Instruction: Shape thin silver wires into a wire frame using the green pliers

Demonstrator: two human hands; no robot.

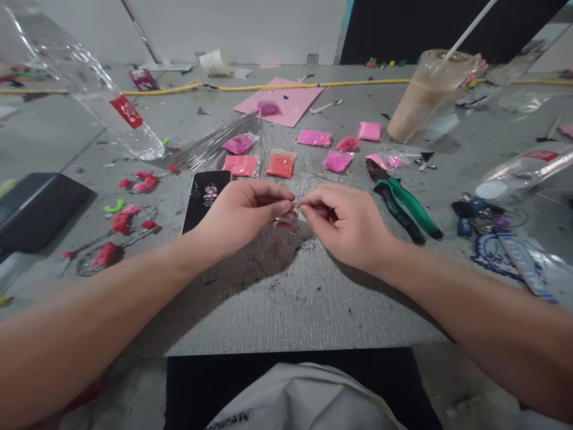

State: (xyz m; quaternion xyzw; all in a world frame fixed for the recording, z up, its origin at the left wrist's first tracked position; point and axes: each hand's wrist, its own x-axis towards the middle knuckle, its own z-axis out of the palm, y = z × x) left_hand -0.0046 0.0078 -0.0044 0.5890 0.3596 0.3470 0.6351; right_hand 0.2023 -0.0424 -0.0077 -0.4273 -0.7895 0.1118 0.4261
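My left hand [244,209] is closed in a pinch on a thin, shiny bent wire [286,222] over the middle of the table. My right hand [342,218] meets it from the other side, thumb and forefinger pinched on what looks like the end of the same wire. The fingertips of both hands almost touch, and they partly hide the wire's shape. Pliers with green and black handles [405,203] lie beside my right hand. Behind my left wrist is a phone [201,194]. A bundle of straight thin wires [215,140] lies farther back.
Small packets of pink and red clay [280,164] are spread beyond my hands. A water bottle [120,113] stands at left, a cup of brown drink [425,95] at right. Wire pieces with red clay [107,254] lie left. Keys and charms [501,245] lie right.
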